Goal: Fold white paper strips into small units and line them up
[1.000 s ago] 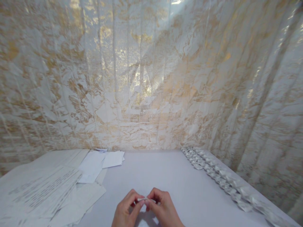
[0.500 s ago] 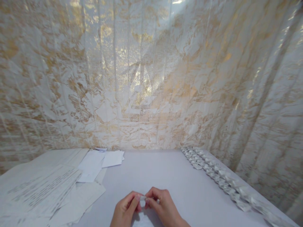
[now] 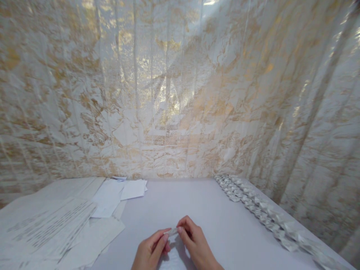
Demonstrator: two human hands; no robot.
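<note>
Printed sheets (image 3: 60, 225): carrying several slanting rows of dark print at the left of the view, blurring too much for reading any word or number.
Patterned curtain (image 3: 180, 93): bearing small clusters of dark, letter-like marks low in its middle, just under the bright patch, blurring beyond reading.
White paper (image 3: 107, 198): showing a small bluish mark near its far edge, appearing too tiny for telling as lettering or otherwise.
Folded paper pieces (image 3: 263, 212): showing greyish patches along the rows, possibly including print, but not resolving into characters.
Legible text: not appearing anywhere.
</note>
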